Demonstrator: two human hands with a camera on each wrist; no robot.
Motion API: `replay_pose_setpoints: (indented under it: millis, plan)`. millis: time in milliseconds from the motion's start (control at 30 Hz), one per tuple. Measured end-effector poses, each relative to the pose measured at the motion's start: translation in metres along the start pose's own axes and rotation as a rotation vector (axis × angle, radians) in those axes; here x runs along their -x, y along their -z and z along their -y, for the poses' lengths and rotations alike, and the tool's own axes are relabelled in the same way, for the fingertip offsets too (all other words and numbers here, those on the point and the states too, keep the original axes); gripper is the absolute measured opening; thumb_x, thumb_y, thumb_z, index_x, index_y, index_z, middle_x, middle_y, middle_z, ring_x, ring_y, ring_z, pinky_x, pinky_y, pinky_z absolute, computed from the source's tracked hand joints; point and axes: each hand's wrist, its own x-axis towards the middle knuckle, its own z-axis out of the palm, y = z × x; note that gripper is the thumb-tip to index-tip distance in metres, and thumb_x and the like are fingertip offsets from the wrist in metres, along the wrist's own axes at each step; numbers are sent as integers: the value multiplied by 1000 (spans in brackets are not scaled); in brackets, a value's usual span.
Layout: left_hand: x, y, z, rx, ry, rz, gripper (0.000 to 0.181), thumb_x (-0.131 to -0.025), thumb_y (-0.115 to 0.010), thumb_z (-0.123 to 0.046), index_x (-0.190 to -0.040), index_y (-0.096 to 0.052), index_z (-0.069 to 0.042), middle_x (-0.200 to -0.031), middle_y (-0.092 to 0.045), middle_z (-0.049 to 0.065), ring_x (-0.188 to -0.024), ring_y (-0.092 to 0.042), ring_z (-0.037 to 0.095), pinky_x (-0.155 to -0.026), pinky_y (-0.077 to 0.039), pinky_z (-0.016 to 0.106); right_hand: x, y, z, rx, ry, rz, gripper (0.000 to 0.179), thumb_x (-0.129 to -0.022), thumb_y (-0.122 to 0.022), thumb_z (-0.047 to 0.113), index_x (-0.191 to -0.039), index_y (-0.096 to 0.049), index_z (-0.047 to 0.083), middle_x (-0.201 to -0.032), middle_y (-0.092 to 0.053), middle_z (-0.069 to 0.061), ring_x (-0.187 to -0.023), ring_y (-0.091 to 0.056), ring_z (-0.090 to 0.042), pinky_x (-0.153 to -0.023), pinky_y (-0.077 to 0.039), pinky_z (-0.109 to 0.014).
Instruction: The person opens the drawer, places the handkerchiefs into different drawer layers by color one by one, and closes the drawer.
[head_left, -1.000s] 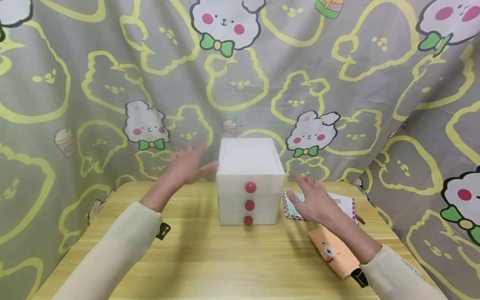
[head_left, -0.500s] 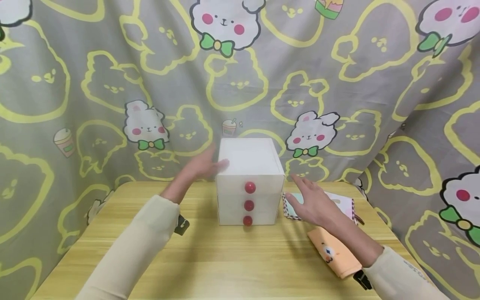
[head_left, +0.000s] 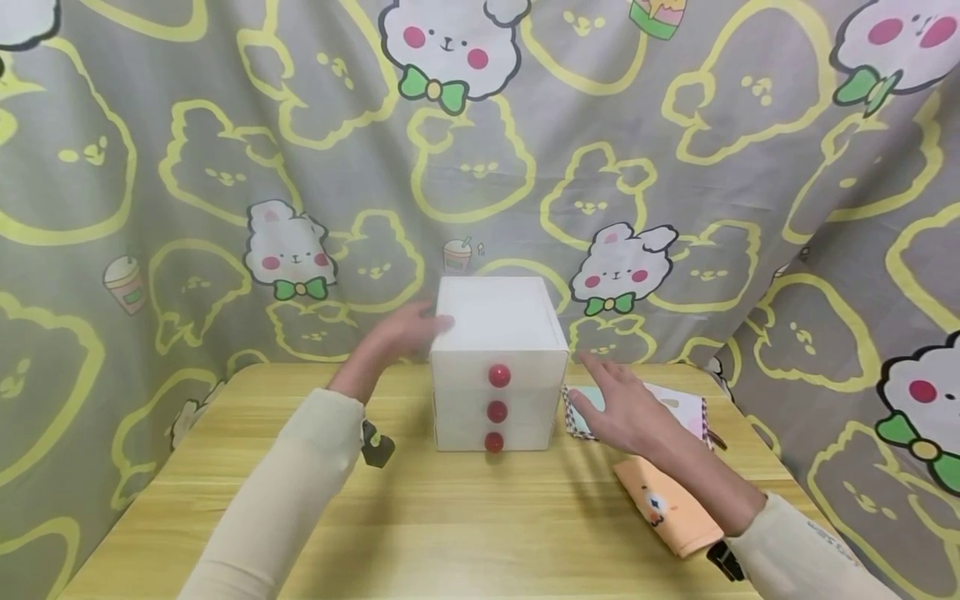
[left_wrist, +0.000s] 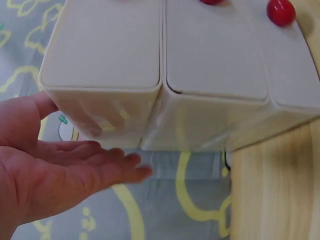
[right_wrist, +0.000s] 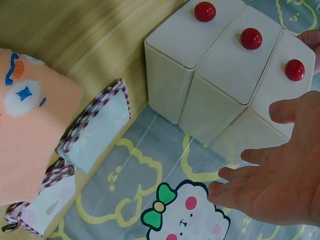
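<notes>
A white box of three stacked drawers (head_left: 501, 317), each with a red round knob (head_left: 498, 376), stands at the back middle of the table. At its upper left side is my left hand (head_left: 408, 329), the thumb over the top's left edge. In the left wrist view the left hand's fingers (left_wrist: 107, 167) stretch along the box's side, apart from it. My right hand (head_left: 626, 408) hovers beside the right wall with fingers extended. The right wrist view shows a gap between that hand's fingertips and the drawers. Neither hand grips anything.
Right of the box, under my right hand, lies a pale cloth with checked edging (head_left: 686, 404). Nearer me is a folded orange towel (head_left: 667, 508) with an embroidered face. A patterned curtain (head_left: 480, 167) hangs behind the wooden table (head_left: 450, 533).
My left hand has moved right, from the air left of the box to its upper left edge. The right hand has barely moved, and the box stays where it was.
</notes>
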Motion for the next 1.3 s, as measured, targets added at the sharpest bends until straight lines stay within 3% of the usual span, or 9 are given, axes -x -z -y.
replay_pose_setpoints:
  millis: [133,367,567,733,833,1033,1200,1300]
  plan:
    - [-2,-1,2,110,-5,46,69,-104,-52,-46,-161,-28,-15,-146,-55,18,-130,-56,41,-110,-47,59,0,0,2,1,-12,25,73,-104,-43,55,-163,-23,16,-161,-32,-28,-142,-36,-54,-106,-39,-73]
    - [-1,-2,5,183,22,40,75,-102,-56,-46,-162,-24,-16,-149,-53,19,-132,-55,43,-114,-41,62,-1,1,7,31,-33,68,74,-103,-43,54,-161,-26,11,-155,-43,-27,-135,-49,-51,-104,-45,-68]
    - [-3,-4,11,251,-21,34,73,-102,-58,-41,-162,-26,-15,-150,-52,19,-134,-53,41,-114,-43,60,-2,4,17,72,-41,67,66,-102,-46,52,-142,-53,0,-123,-68,-26,-113,-67,-41,-92,-56,-59]
    - [-4,-5,13,272,-24,20,73,-100,-60,-42,-161,-29,-15,-149,-53,17,-135,-54,40,-113,-45,58,-5,3,24,31,-11,24,47,-101,-51,45,-112,-69,3,-87,-73,-9,-79,-68,-21,-67,-58,-40]
    - [-3,-6,14,269,-14,15,74,-100,-61,-44,-161,-29,-17,-148,-55,17,-133,-56,39,-112,-46,57,-8,1,27,-41,6,22,40,-101,-53,41,-102,-72,7,-75,-68,0,-66,-61,-13,-58,-51,-31]
    - [-4,-6,16,271,-7,4,74,-98,-62,-46,-160,-32,-18,-146,-57,16,-131,-58,39,-111,-46,57,-13,-4,37,-275,21,102,36,-101,-55,37,-101,-74,7,-75,-67,-2,-62,-61,-16,-54,-50,-31]
    - [-6,-7,18,293,-11,-1,74,-98,-64,-45,-160,-33,-18,-146,-58,16,-131,-57,39,-111,-46,57,-18,-9,45,-540,-42,212,41,-102,-56,35,-108,-72,-1,-92,-72,-13,-79,-70,-21,-70,-63,-35]
    - [-7,-7,18,308,-16,-1,74,-97,-65,-44,-159,-34,-17,-146,-57,16,-132,-57,38,-112,-46,58,-22,-11,50,-696,-76,268,44,-102,-56,35,-121,-69,-3,-107,-73,-20,-93,-73,-26,-83,-65,-38]
